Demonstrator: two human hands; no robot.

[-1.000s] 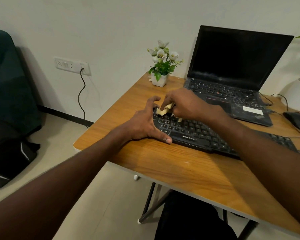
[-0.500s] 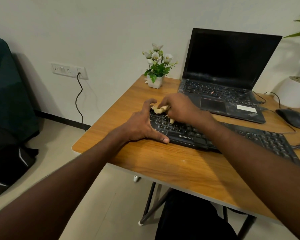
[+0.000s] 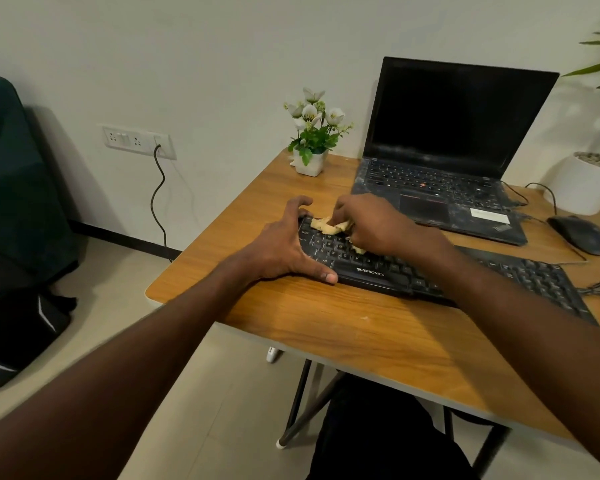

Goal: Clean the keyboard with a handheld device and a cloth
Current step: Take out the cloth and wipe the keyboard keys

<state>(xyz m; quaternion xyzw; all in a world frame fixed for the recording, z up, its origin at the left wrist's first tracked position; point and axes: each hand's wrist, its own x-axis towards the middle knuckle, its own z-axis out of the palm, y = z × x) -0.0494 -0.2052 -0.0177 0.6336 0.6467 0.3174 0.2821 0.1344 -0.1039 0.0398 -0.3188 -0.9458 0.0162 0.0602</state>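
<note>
A black keyboard (image 3: 499, 275) lies across the wooden table (image 3: 378, 334). My left hand (image 3: 284, 244) grips the keyboard's left end, thumb on the front edge and fingers curled over the far corner. My right hand (image 3: 371, 225) presses a crumpled yellow cloth (image 3: 321, 224) onto the keys at the upper left of the keyboard. A bit of the cloth also shows below the right palm. No handheld device is in view.
An open black laptop (image 3: 440, 161) sits behind the keyboard. A small flower pot (image 3: 310, 161) stands at the table's back left corner. A black mouse (image 3: 579, 235) and a white planter (image 3: 582, 183) are at the right. A wall socket (image 3: 136, 140) with a hanging cable is on the left.
My right hand with the cloth has slid slightly left along the top rows of keys. My left hand keeps its hold on the keyboard's end. The camera view has shifted a little.
</note>
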